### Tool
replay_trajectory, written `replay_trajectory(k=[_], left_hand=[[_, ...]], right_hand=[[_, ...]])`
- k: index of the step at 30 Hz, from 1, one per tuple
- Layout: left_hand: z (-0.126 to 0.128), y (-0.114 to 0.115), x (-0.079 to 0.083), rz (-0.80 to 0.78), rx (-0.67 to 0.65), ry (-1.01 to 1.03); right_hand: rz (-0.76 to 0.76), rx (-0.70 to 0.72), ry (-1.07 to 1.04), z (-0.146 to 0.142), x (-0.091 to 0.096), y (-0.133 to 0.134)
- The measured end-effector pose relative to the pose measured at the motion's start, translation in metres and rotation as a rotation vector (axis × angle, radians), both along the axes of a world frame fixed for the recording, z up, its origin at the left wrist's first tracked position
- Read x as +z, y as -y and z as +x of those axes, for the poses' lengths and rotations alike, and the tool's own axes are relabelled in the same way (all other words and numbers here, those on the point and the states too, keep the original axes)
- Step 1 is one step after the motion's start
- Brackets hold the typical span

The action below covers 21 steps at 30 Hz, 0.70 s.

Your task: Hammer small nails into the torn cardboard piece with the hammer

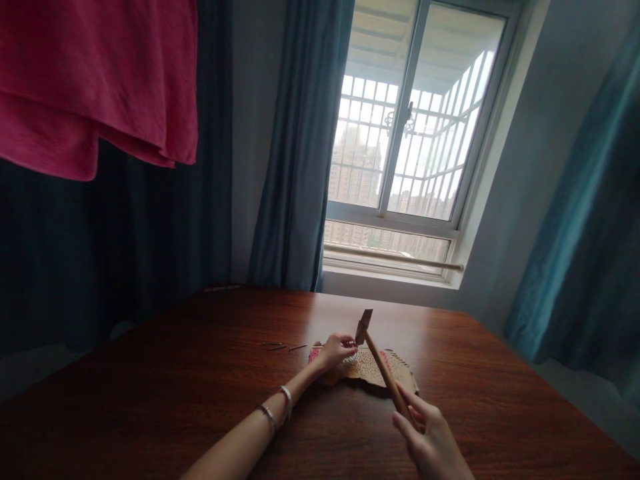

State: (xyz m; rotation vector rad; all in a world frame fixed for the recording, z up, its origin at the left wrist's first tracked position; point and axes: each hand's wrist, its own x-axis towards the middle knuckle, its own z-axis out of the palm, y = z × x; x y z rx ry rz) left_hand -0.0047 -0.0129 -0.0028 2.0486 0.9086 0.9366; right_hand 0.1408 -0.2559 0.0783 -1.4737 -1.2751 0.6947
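From where I stand, the broad reddish-brown wooden tabletop [165, 387] takes up most of the room below the window, its far edge close to the wall and its right edge slanting away from the far right corner. Beyond the far edge hangs a long blue curtain [300, 147], and another curtain [585, 267] hangs past the right edge. Between them is a sliding window [407, 127], with barred grilles and tall buildings outside. A deep pink cloth [125, 73] hangs high up on the left side.

On the tabletop, toward the far edge and about midway between the left and right edges, lies a tan sheet [364, 371], dotted all over with small holes, with pink patches showing at its far side. Above it slants a hammer [384, 365], its wooden handle running up to a dark head that points toward the far edge.

The right hand [431, 433] has its fingers wrapped around the lower handle. The left hand [334, 353] is over the sheet's left part, fingertips drawn in just beside the hammer's head; whether they pinch something I can't tell. Two bracelets [287, 400] circle that wrist. Smallest are some thin dark rods [297, 347], lying on the wood between the sheet and the left edge.
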Motion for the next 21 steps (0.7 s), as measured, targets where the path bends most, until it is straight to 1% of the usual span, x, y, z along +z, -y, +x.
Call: replay_trajectory(k=[2, 5, 8, 10, 12, 13, 15, 16, 18, 21], left_hand=[[0.000, 0.000, 0.000, 0.006, 0.011, -0.007], [-0.001, 0.001, 0.001, 0.002, -0.009, 0.008], [-0.001, 0.002, 0.001, 0.000, -0.016, 0.021], [-0.001, 0.002, 0.002, 0.002, -0.014, 0.026], [-0.001, 0.003, 0.002, 0.003, -0.021, 0.032], [-0.001, 0.003, 0.002, 0.004, -0.021, 0.036], [-0.001, 0.004, 0.003, 0.006, -0.017, 0.034], [-0.002, 0.004, 0.003, 0.008, -0.016, 0.027], [-0.002, 0.005, 0.004, 0.016, -0.022, 0.013], [-0.003, 0.007, 0.006, 0.028, -0.038, -0.012]], right_hand=[[-0.017, 0.007, -0.036, -0.002, 0.002, 0.001], [-0.051, -0.029, -0.043, -0.002, 0.008, 0.005], [-0.061, -0.076, -0.010, 0.008, 0.008, 0.009], [-0.058, -0.101, 0.032, 0.024, 0.001, 0.010], [-0.077, -0.152, 0.102, 0.046, -0.012, 0.010], [-0.107, -0.183, 0.149, 0.058, -0.019, 0.009], [-0.167, -0.294, 0.260, 0.081, -0.033, 0.010], [-0.211, -0.320, 0.307, 0.091, -0.038, 0.010], [-0.277, -0.383, 0.386, 0.109, -0.046, 0.013], [-0.359, -0.430, 0.504, 0.126, -0.050, 0.019]])
